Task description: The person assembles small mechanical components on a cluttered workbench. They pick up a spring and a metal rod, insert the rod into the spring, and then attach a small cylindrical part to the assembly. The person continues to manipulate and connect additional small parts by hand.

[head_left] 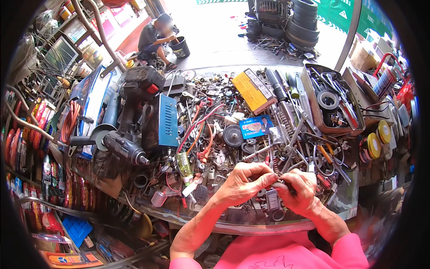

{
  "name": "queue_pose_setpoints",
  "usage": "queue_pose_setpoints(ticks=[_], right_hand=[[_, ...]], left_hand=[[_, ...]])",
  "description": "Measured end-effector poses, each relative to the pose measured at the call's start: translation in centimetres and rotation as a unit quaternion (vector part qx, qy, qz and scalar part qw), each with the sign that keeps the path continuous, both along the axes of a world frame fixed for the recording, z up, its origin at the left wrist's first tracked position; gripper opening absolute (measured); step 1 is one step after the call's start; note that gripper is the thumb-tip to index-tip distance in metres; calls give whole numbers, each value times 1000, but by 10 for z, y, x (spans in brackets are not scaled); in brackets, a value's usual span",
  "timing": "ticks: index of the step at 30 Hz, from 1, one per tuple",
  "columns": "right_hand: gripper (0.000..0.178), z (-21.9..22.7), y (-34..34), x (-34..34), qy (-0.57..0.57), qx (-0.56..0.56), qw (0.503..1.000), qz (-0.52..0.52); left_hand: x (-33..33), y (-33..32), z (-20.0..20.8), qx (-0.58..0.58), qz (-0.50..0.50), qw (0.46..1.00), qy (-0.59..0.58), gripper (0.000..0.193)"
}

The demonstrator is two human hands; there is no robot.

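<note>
Seems under way, pinching a small part [280,181] between nearly closed fingertips of left hand [244,184] and right hand [299,192], with completion unclear.

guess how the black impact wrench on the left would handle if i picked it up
The impact wrench is probably heavy for its size, given its bulky battery pack and metal nose. It should feel rigid, being hard-cased, and may tip unevenly, with bulk at both ends.

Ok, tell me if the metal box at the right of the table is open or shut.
Open: no lid covers the metal box, and a red-handled tool shows inside it.
</note>
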State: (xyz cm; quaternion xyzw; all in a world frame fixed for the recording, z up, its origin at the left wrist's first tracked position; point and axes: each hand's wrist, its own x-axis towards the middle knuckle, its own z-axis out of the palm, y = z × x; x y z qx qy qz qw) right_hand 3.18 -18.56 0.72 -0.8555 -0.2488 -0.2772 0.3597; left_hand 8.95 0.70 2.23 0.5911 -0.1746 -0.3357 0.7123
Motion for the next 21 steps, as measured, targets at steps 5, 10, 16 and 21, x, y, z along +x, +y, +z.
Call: queue_pose_setpoints(ticks=[5, 10, 16, 21], right_hand=[[27, 2, -4, -2, 46, 24, 999, 9], [26, 1, 3, -1, -9, 30, 999, -24], [16, 4, -3, -2, 28, 31, 999, 5], [15, 7, 5, -1, 17, 54, 998, -18]], left_hand=[[1, 0, -3, 12, -8, 1000, -18, 18], [-1, -2, -6, -34, 34, 999, -18, 18], [-1, -2, -7, -24, 22, 999, -28, 19], [-2, -3, -3, -19, 40, 999, -23, 19]])
